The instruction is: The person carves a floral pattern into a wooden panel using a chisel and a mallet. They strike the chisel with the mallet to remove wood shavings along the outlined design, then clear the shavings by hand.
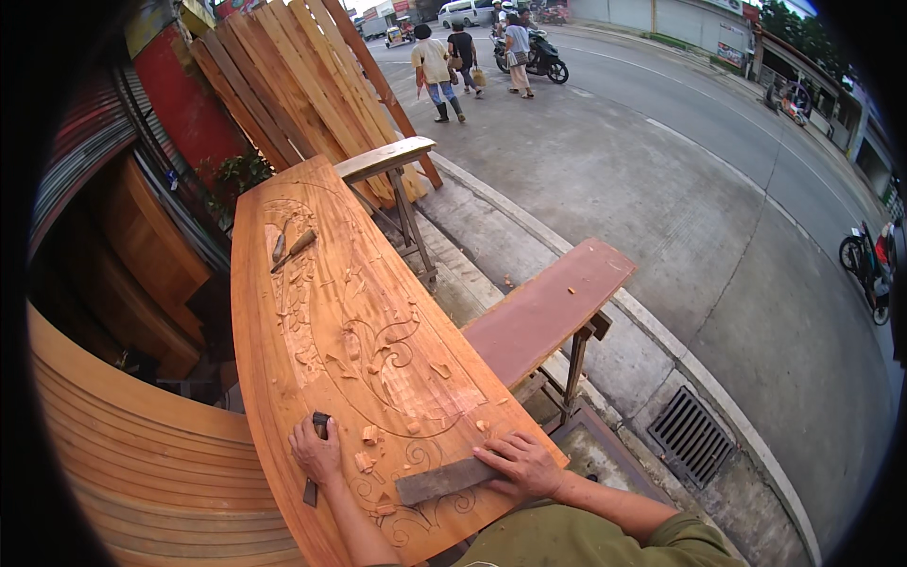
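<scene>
A carved wooden panel (406, 283) with scroll and leaf patterns lies in front of me. My left hand (318, 452) rests at its near left edge, closed round a chisel (310, 491). The chisel's dark end shows above my fingers and its flat blade below them. My right hand (521, 465) lies at the near right edge, its fingers over the end of a dark flat bar (442, 481), which spans part of the drawn scrolls. Farther up the panel lie a wooden-handled carving tool (297, 249) and a second, smaller tool (280, 244).
Wood chips (365, 461) are scattered over the panel. A reddish-brown board (553, 307) on a stand is to the right, near a drain grate (692, 436). Planks (302, 85) lean at the far left; ribbed wood (151, 454) lies near left. People (437, 71) walk by the road.
</scene>
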Demonstrator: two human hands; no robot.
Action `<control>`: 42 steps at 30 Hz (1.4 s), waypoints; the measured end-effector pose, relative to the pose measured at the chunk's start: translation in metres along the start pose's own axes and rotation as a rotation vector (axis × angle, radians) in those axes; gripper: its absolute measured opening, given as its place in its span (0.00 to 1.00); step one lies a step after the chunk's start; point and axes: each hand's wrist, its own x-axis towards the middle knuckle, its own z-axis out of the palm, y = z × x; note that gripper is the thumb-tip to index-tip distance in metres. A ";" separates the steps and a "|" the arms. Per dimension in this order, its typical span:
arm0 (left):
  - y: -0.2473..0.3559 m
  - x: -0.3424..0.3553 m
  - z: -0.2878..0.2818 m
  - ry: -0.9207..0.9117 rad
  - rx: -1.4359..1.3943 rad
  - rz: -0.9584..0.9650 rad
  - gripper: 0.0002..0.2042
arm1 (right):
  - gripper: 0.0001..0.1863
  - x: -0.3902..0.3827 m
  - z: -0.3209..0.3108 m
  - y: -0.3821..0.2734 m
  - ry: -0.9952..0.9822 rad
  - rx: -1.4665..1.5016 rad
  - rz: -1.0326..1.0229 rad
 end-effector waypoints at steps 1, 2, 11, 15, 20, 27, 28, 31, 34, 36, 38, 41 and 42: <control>0.000 0.000 0.000 -0.003 0.003 0.000 0.23 | 0.43 0.000 0.000 0.000 -0.002 0.001 0.001; 0.000 0.000 0.000 -0.005 0.006 -0.001 0.23 | 0.43 0.000 0.000 0.000 0.004 -0.002 0.000; 0.000 0.000 0.000 -0.018 0.001 -0.013 0.23 | 0.44 0.000 0.001 0.001 0.023 -0.008 -0.002; 0.002 0.000 -0.001 -0.010 -0.002 -0.015 0.23 | 0.44 0.000 0.001 0.000 0.028 -0.003 -0.001; 0.003 0.000 -0.002 -0.011 0.011 -0.017 0.23 | 0.44 0.000 0.001 0.000 0.025 -0.010 0.003; 0.002 0.000 -0.001 0.001 0.002 -0.007 0.23 | 0.45 0.000 0.001 0.000 0.023 -0.011 0.009; 0.002 0.000 -0.001 -0.002 0.000 -0.010 0.23 | 0.45 0.000 0.001 0.000 0.025 -0.010 0.009; 0.001 0.000 0.000 0.002 -0.002 -0.007 0.23 | 0.45 0.000 0.002 0.000 0.026 -0.009 0.009; -0.001 0.000 0.001 0.005 0.000 -0.006 0.23 | 0.44 0.000 0.002 0.000 0.019 -0.009 0.011; -0.001 0.000 0.002 0.005 0.000 -0.007 0.23 | 0.44 0.000 0.002 0.000 0.024 -0.013 0.009; -0.001 0.000 0.002 0.005 0.000 -0.006 0.23 | 0.44 0.000 0.002 0.000 0.024 -0.015 0.009; -0.002 0.001 0.002 0.008 -0.017 -0.004 0.23 | 0.44 0.000 0.003 0.001 0.017 -0.017 0.009; -0.001 0.001 0.002 0.007 -0.017 -0.005 0.23 | 0.44 0.000 0.003 0.001 0.015 -0.019 0.007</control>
